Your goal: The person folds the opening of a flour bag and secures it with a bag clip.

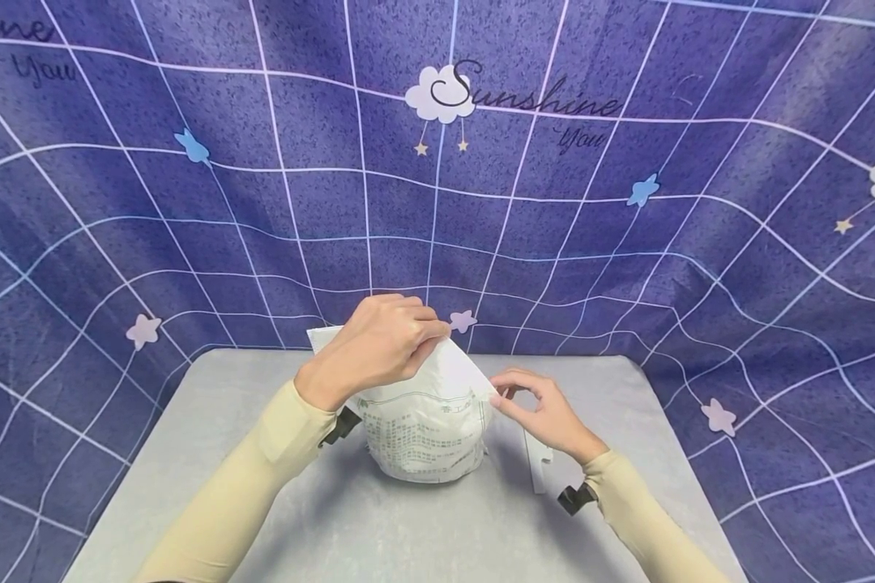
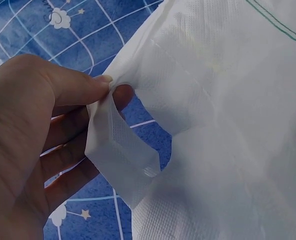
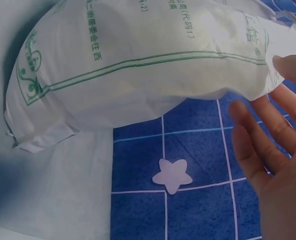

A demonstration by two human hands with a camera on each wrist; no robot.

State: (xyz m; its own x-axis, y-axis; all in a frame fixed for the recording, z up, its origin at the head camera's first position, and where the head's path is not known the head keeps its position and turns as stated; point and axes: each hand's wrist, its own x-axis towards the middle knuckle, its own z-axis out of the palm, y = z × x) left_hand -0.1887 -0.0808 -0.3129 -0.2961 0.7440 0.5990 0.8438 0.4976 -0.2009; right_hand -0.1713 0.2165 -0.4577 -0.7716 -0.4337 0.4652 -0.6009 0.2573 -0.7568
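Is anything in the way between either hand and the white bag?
Nothing visible: the left hand and right hand both pinch the white bag directly. A white object lies to its right, not between them.

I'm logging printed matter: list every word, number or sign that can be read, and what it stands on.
"Sunshine": blue backdrop, upper middle.
"You": backdrop, beneath it and again at upper left.
"ine": backdrop, upper left, cut off at the edge.
"公司(代码1)": white bag, in green.
The bag's other print: too small, blurred or cut off.
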